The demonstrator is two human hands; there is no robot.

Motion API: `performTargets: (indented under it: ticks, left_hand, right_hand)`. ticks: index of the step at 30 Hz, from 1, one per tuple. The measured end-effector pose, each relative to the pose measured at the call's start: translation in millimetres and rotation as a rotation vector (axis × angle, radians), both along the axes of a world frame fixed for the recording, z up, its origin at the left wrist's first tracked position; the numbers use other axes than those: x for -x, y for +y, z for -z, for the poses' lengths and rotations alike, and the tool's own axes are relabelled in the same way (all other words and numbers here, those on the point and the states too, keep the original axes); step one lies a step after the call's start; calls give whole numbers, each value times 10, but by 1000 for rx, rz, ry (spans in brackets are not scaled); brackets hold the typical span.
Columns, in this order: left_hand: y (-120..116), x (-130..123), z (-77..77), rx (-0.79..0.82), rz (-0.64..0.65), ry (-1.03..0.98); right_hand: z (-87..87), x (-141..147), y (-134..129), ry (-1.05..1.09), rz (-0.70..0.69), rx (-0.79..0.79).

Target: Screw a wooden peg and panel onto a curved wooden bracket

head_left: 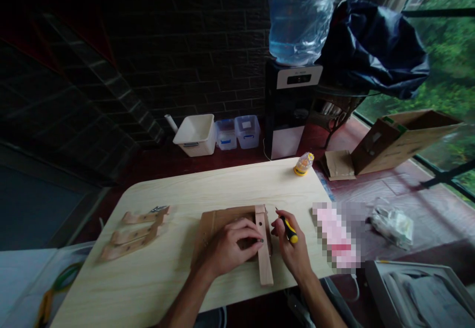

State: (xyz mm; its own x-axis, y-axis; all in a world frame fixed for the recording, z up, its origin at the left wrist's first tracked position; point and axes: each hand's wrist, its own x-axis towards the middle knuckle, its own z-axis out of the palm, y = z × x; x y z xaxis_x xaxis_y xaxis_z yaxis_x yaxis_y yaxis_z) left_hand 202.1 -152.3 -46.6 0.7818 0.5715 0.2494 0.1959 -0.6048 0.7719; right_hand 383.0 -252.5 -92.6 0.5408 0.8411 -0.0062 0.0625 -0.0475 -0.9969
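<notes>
My left hand (233,244) is pinched at the left edge of a wooden strip (264,263). A small dark piece (261,240) shows at its fingertips, too small to name surely. The strip has a dark round hole and lies across a brown cardboard piece (213,221), its near end extending past it. Just right of the strip, my right hand (295,249) is wrapped round a screwdriver (289,230) with a black and yellow handle. The screwdriver's thin tip points up and left, apart from the strip.
Several shaped wooden pieces (135,236) lie on the left of the pale table (163,273). A clear, yellow-based container (303,164) stands at the far right corner. A blurred pink item (336,236) is at the right edge. Beyond are plastic bins (198,135) and a water dispenser (287,115).
</notes>
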Motion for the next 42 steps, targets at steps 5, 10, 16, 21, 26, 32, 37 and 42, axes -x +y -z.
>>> performTargets:
  ticks: [5,10,16,21,26,32,37,42]
  left_hand:
    - [17,-25,30,21,-18,19]
    - [35,-20,74,15,-21,36]
    - [55,-8,67,39,9,78]
    - [63,0,63,30,30,69]
    - [64,6,76,25,26,43]
    - [73,3,114,55,31,1]
    - [75,2,119,60,33,4]
    - [75,-21,101,45,8,37]
  right_hand:
    - [-15,11,5,-29,-5,13]
    - [-96,-69,-7,-119,16,-23]
    - [-634,-290,23,-201,-132,-33]
    - [-1168,-391,1,-315,-319,44]
    - [-1271,-342,-81,-394,-339,63]
    - [-1187,-247,-35,-398,-463,108]
    - [-1139,-225,-20,-422,-469,102]
    - [-1142,-276,-33,-456,-414,91]
